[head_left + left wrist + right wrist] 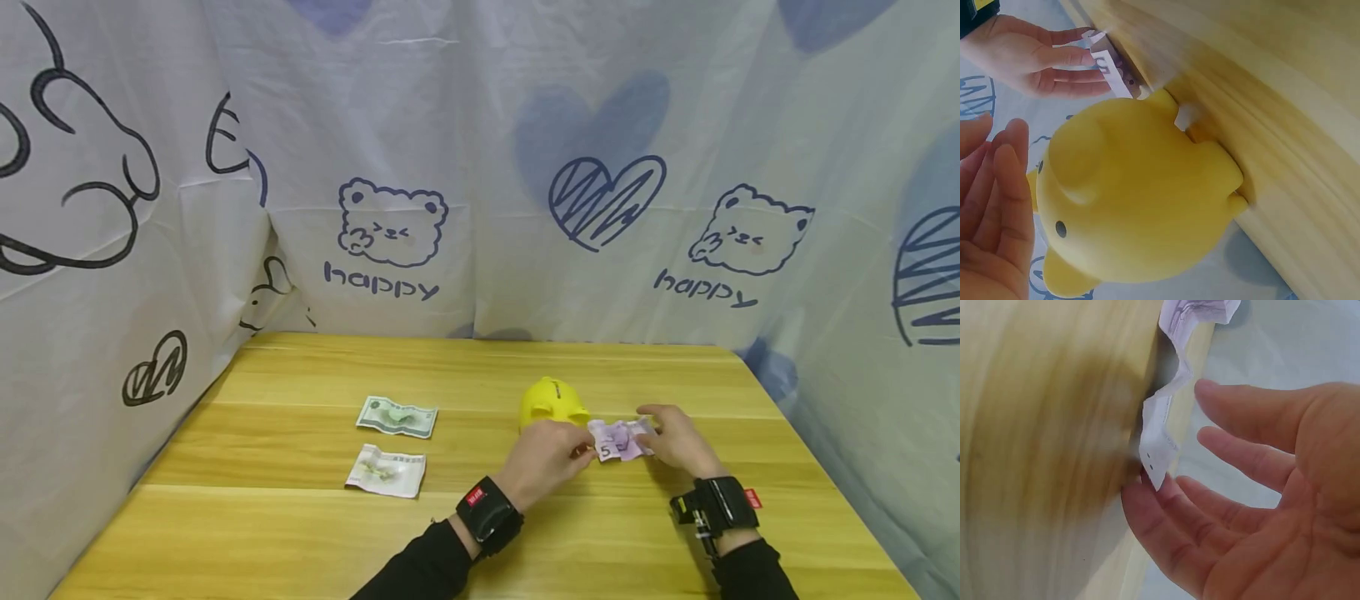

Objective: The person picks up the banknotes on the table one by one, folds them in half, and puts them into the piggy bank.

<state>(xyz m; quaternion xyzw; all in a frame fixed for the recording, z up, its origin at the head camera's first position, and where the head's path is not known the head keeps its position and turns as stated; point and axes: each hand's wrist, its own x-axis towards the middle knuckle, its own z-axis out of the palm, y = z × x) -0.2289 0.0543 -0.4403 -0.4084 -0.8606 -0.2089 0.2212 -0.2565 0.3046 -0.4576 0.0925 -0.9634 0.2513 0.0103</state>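
Pale banknote (408, 472): it lay on the desk (247, 542), at the far left, nearer to the person.
Green banknote (375, 414): it lay just behind the pale one.
Left hand (546, 457): its grip was released, the fingers loosely bent beside the purple note.
Yellow piggy bank (547, 402): it stood behind this hand.
Purple banknote (617, 439): it lay creased on the desk, between both hands.
Right hand (681, 439): its grip was also released, fingers spread around the note's right end, thumb apart from it.
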